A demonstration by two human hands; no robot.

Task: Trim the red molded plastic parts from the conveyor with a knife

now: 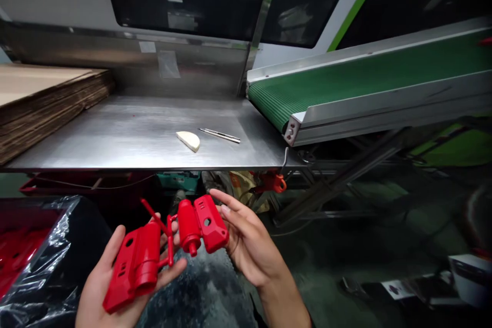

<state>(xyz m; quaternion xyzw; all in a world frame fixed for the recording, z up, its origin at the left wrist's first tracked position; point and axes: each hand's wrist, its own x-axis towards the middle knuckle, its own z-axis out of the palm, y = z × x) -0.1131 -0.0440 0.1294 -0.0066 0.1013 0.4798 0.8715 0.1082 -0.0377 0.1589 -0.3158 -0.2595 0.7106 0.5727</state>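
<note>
Red moulding (170,246) hung in mid-air before the steel table's (134,123) near edge, held in both hands. Left hand (94,289), half open, palm up, cradled one block (132,266); right hand (251,248), fingers loosely bent, gripped the other block (211,233) by its outer side. On the table lay a cream half-round piece (189,140) and slim metal tool (221,136); cardboard stack (49,97) at its left, green conveyor (346,77) at its right.

a factory: green conveyor (346,80), steel bench (149,125), probably a machine (226,15) behind.
</note>
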